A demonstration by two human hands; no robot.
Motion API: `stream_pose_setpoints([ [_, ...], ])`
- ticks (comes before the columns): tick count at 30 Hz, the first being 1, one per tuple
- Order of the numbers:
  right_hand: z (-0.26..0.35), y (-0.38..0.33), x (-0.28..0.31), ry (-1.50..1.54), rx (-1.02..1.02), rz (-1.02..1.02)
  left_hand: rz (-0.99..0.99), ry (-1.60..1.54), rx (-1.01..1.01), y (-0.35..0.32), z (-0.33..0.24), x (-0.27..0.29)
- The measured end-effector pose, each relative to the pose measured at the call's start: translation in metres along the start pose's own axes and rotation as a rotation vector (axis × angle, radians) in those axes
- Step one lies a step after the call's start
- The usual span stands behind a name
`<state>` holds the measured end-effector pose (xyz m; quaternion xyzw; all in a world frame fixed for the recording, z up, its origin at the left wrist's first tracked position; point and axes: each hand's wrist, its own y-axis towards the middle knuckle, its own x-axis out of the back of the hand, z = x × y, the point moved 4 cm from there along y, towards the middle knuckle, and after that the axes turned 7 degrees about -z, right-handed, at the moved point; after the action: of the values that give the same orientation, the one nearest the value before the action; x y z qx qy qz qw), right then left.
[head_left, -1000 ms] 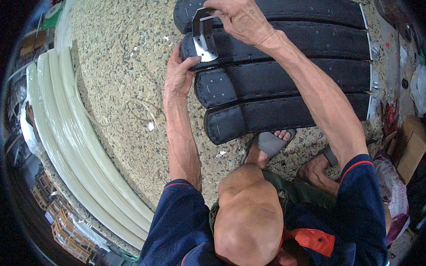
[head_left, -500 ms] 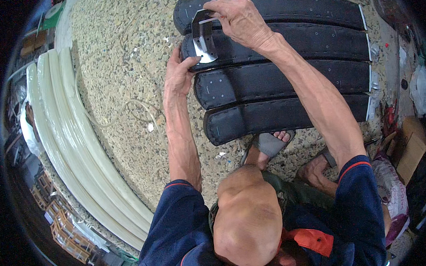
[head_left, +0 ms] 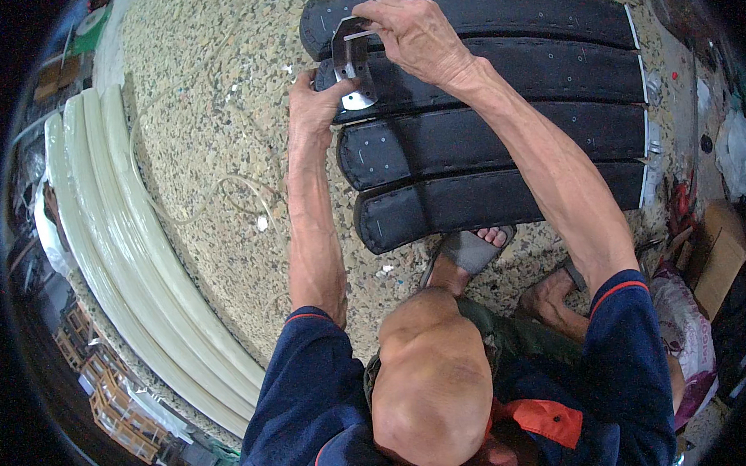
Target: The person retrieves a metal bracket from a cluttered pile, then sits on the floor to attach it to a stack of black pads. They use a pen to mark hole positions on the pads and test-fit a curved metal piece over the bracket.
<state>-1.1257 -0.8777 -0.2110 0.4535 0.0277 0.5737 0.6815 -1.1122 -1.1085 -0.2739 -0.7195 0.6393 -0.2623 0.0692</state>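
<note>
A shiny bent metal bracket (head_left: pixel 353 63) with small holes stands on the left end of a long black padded strip (head_left: pixel 499 71). My right hand (head_left: pixel 420 38) grips the bracket's raised upper end between thumb and fingers. My left hand (head_left: pixel 313 104) is closed at the strip's left end, its thumb pressed on the bracket's lower plate. The left fingers are partly hidden behind the strip's end. Similar black strips lie alongside: one beyond (head_left: pixel 481 20) and others nearer me (head_left: pixel 501 138). They have stitched edges and small marked dots.
Long pale wrapped strips (head_left: pixel 136 258) lie at the left on the speckled floor (head_left: pixel 213 115). A thin pale cord (head_left: pixel 171 215) curls beside them. A cardboard box (head_left: pixel 723 249) and plastic bags (head_left: pixel 736 154) stand at the right. My sandalled foot (head_left: pixel 468 254) is close to the nearest strip.
My left thumb has moved slightly up and right on the bracket's lower plate. My right hand keeps its grip on the upper end, with the bracket almost in place.
</note>
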Motion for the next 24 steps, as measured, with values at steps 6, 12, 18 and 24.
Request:
stream_pose_setpoints([
  [6, -0.001, 0.000, 0.000, -0.038, 0.022, -0.001, -0.032, -0.022, -0.014, -0.005, 0.001, -0.004],
  [12, -0.004, -0.002, -0.006, -0.107, -0.005, 0.054, -0.061, -0.025, -0.038, -0.004, 0.002, -0.005],
  [18, 0.001, 0.002, 0.001, -0.019, -0.100, 0.079, -0.038, -0.019, -0.041, -0.001, 0.007, -0.005],
  [24, 0.013, -0.008, 0.041, 0.258, -0.479, -0.252, -0.050, 0.057, -0.069, -0.001, 0.007, -0.002],
])
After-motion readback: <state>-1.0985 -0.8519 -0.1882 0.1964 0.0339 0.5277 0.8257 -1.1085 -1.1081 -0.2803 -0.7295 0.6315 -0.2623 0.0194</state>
